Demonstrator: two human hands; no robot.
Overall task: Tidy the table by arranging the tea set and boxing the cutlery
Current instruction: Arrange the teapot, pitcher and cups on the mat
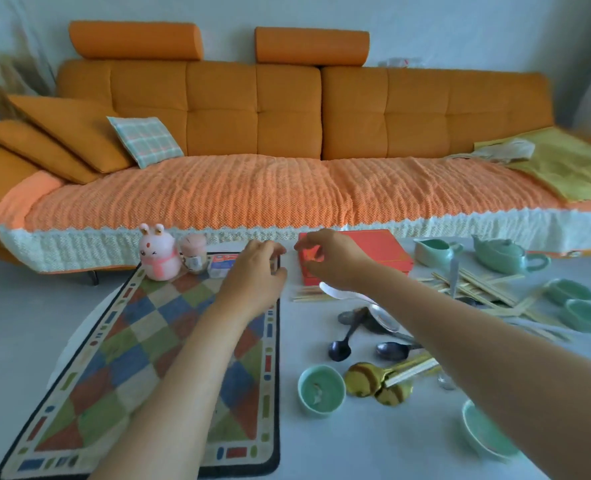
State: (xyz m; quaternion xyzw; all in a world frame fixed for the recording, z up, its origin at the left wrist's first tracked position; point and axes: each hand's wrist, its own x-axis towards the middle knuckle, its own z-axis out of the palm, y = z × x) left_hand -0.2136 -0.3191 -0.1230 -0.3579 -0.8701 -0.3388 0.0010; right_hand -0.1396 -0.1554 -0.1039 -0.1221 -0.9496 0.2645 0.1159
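A red box (380, 252) lies shut at the table's far edge. My right hand (328, 258) is curled over its left end, fingers and thumb around the corner. Just left of the box, my left hand (256, 271) hovers with curled fingers at the far right corner of the checkered mat (169, 341); whether it holds anything is unclear. Black spoons (341, 348), gold spoons (366, 377) and a white spoon (335, 291) lie scattered under my right arm. Loose chopsticks (477, 285) lie to the right. A green teapot (505, 256), a pitcher (436, 252) and green cups (321, 389) stand about.
A pink bunny figure (157, 254), a small jar (193, 252) and a tissue pack (223, 265) sit at the mat's far end. More green cups (585, 315) stand at the right, one (488, 431) near the front. An orange sofa (287, 188) runs close behind the white table (356, 445).
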